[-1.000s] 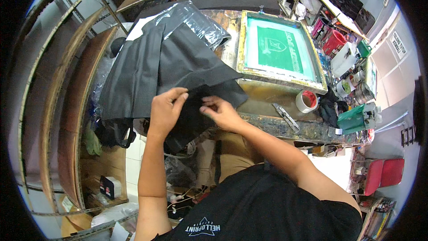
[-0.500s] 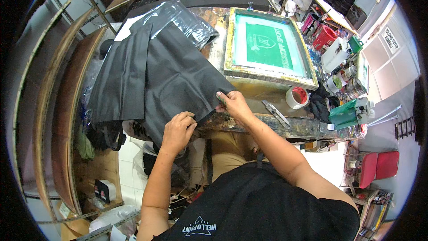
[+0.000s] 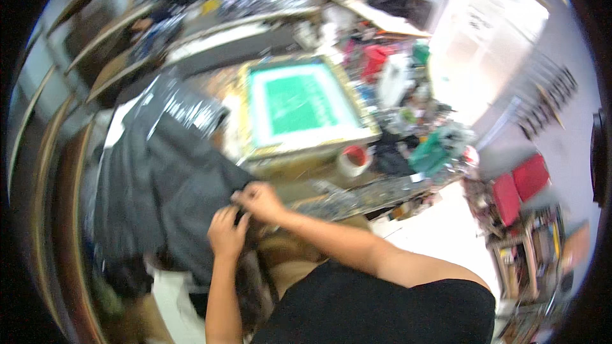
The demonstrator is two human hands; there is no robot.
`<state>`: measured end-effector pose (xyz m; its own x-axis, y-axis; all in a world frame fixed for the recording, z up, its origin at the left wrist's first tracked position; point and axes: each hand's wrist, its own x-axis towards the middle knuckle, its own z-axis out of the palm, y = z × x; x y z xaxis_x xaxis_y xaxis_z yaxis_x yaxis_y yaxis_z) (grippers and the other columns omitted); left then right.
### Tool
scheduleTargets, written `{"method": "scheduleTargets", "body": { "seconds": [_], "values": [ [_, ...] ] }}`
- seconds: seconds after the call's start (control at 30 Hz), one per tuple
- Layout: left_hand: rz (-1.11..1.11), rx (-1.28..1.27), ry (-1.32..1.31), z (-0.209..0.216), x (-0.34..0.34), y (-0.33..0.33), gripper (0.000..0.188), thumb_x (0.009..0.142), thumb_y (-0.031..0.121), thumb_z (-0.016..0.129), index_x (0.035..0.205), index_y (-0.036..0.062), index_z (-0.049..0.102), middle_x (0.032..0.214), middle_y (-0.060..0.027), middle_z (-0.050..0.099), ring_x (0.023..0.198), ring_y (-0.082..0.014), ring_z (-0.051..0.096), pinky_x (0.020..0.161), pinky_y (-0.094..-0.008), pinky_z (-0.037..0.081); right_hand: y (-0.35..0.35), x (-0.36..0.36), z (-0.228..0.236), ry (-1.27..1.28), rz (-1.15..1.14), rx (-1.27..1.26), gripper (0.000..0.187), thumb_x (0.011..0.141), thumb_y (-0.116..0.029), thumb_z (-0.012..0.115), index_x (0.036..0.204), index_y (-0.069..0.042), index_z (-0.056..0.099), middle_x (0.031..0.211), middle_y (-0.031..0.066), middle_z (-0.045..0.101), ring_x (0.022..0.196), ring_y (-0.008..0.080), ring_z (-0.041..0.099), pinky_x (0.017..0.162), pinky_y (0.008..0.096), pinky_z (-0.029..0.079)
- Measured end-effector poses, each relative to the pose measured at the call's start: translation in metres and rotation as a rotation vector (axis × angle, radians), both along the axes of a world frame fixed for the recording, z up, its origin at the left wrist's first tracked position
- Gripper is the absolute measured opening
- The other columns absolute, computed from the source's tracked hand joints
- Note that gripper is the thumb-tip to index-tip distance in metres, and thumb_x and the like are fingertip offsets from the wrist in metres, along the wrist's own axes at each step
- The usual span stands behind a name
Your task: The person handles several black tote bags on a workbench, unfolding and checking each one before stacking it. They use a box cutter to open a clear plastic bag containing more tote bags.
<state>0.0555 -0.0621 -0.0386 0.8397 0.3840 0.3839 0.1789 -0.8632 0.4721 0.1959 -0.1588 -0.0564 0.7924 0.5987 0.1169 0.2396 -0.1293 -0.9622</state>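
A large piece of black fabric (image 3: 185, 185) is spread over the left part of the worktable, its near part hanging past the table edge. My right hand (image 3: 260, 202) pinches its right corner between thumb and fingers. Close beside it, my left hand (image 3: 227, 232) is curled over the near edge of the same fabric. The picture is smeared by motion, so the fingertips are not sharp. Behind the fabric lies a shiny clear plastic wrapping (image 3: 191, 109) with dark contents.
A framed green printing screen (image 3: 296, 99) lies behind my hands. To its right stand a white tub with red inside (image 3: 354, 160) and a crumpled green bag (image 3: 430, 153). A blurred cutter knife (image 3: 328, 186) lies near the table edge. Red chairs (image 3: 519, 185) stand at right; wooden shelves (image 3: 48, 216) at left.
My view has swung to the right, so the scene sits further left and lower. My hands have come closer together at the fabric's corner. The fabric remains on the table.
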Motion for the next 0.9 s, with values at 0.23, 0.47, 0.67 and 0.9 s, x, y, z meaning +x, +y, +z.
{"method": "scheduleTargets", "body": {
  "seconds": [0.23,0.47,0.67,0.9],
  "values": [
    [-0.076,-0.153,0.049,0.021,-0.003,0.017,0.025,0.099,0.022,0.068,0.108,-0.0005,0.076,0.108,-0.0183,0.076,0.105,-0.0374,0.068,0.093,-0.046,0.052,0.004,0.002,0.003,0.13,0.054,0.121,0.05,0.097,-0.031,0.079,0.067,-0.004,0.05,0.06,0.0025,0.052,0.058,0.0098,0.051,0.054,0.0332,0.044],
    [0.02,-0.099,0.053,0.018,0.0,0.013,0.019,0.099,0.015,0.065,0.099,-0.0016,0.074,0.096,-0.0201,0.073,0.091,-0.0387,0.068,0.082,-0.0472,0.052,0.003,-0.013,-0.007,0.206,0.01,0.021,0.042,0.096,-0.039,0.081,0.084,-0.003,0.064,0.068,0.0064,0.063,0.054,0.0125,0.056,0.051,0.0306,0.047],
    [0.078,-0.354,-0.132,-0.008,-0.002,0.02,0.016,0.094,0.013,0.074,0.093,-0.0025,0.074,0.086,-0.0174,0.074,0.079,-0.0334,0.07,0.074,-0.0424,0.053,-0.011,-0.02,-0.004,0.1,0.151,0.071,0.037,0.094,-0.031,0.082,0.101,0.003,0.07,0.096,0.0126,0.075,0.092,0.0176,0.071,0.081,0.0353,0.056],
    [-0.005,-0.626,0.03,0.03,0.002,0.018,0.023,0.091,0.015,0.077,0.101,-0.0063,0.079,0.092,-0.0183,0.079,0.083,-0.023,0.074,0.078,-0.0337,0.055,-0.017,-0.017,-0.019,0.189,0.163,0.167,0.028,0.097,-0.021,0.077,0.106,0.005,0.074,0.098,0.013,0.077,0.093,0.0159,0.071,0.083,0.034,0.057]
  ]
}}
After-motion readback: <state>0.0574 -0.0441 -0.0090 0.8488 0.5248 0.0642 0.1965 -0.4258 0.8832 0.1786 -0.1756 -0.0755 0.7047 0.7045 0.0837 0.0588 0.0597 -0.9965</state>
